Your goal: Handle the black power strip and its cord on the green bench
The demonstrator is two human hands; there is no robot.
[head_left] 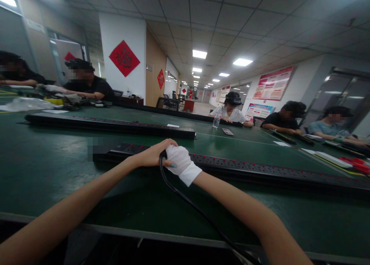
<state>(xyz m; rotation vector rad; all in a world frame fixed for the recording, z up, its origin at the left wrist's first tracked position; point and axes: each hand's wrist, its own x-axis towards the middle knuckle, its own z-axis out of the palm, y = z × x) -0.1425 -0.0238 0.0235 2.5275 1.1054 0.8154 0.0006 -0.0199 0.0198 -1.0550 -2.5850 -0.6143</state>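
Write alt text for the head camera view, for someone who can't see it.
A bare left hand and white-gloved right hand meet at a black cable in front of a long black socket strip dotted with red. On the green table, a second black strip lies beyond, and several people sit farther off.

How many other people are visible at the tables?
5: at left, a person near the edge and a person in black; ahead, a person in white; at right, another person in black and a person in light blue. More may be hidden farther back.
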